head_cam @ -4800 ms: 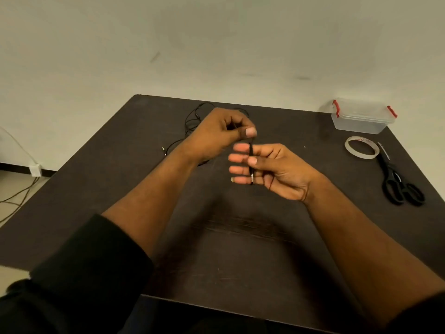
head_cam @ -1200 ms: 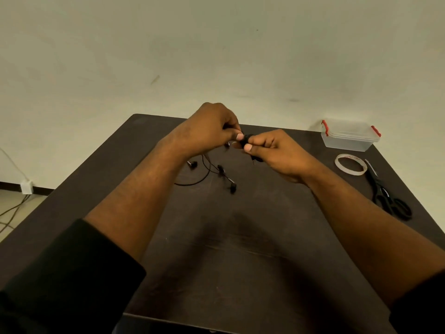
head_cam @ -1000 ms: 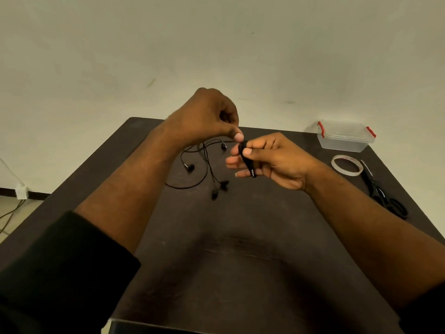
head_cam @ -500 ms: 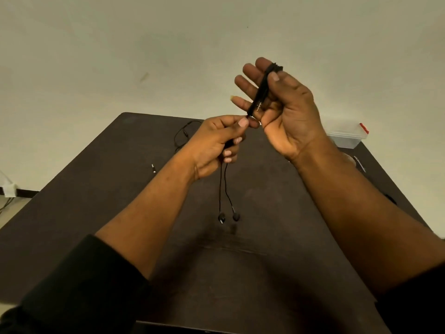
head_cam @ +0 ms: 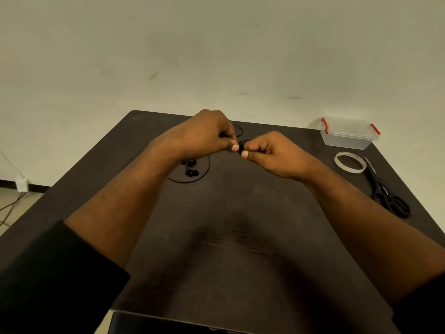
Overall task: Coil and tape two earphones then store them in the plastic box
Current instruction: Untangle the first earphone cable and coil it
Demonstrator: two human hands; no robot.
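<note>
My left hand (head_cam: 207, 136) and my right hand (head_cam: 274, 154) meet over the far middle of the dark table (head_cam: 240, 249). Between their thumbs and fingers both pinch a small black coil of earphone cord (head_cam: 242, 143), mostly hidden by the fingers. Under my left wrist a loop of black cord with its earbuds (head_cam: 191, 168) lies on the table; I cannot tell whether it belongs to the held earphone. Another bit of black cord (head_cam: 238, 131) shows behind my left hand. The clear plastic box (head_cam: 348, 132) with red clips stands shut at the far right.
A roll of clear tape (head_cam: 350, 162) lies flat in front of the box. Black scissors (head_cam: 387, 194) lie near the right edge. A pale wall rises behind the table. A white socket and cables (head_cam: 21, 185) sit on the floor at the left.
Both hands have come down from in front of the wall to just above the table. The dangling earbuds are no longer hanging, and the cord is bunched between my fingertips.
</note>
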